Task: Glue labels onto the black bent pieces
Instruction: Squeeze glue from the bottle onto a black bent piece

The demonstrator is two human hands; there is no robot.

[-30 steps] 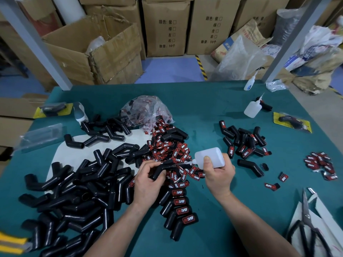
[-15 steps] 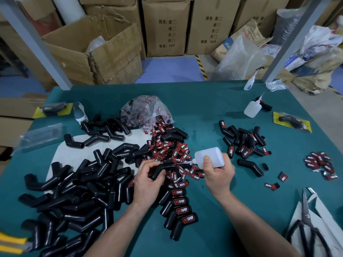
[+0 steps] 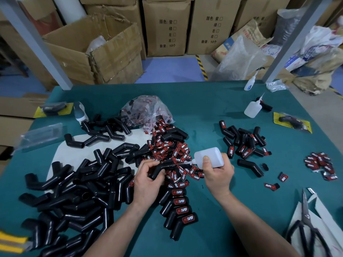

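Landmark: loose heap of red-and-black labels (image 3: 167,149) at mid-table; all positions below refer to it.
Left hand (image 3: 146,179): at the near edge of the heap, fingers and thumb curled round one black bent piece (image 3: 159,168), holding it raised over the labels.
Right hand (image 3: 218,175): just right of the heap, gripping a white glue bottle (image 3: 209,157) laid sideways, thumb pressed on its wall.
Nozzle: points left toward the heap, tip at the upper face of the held piece; actual contact too fine to confirm.
Unlabelled stock: large pile of black bent pieces (image 3: 74,191) left of the heap, partly on a white sheet (image 3: 63,154).
Labelled output, near: row of pieces carrying labels (image 3: 180,208) running from the heap's near edge toward the person.
Labelled output, right: loose group of labelled pieces (image 3: 243,141) right of the heap, beyond the bottle.
Label supply: clear plastic bag (image 3: 148,110) touching the heap's far edge, more labels inside.
Second label cluster (image 3: 319,164): well right of the heap.
Spare glue bottle (image 3: 252,109): far-right of the heap, upright.
Scissors (image 3: 306,225): near-right of the heap, well apart.
Surface: green table (image 3: 204,112).
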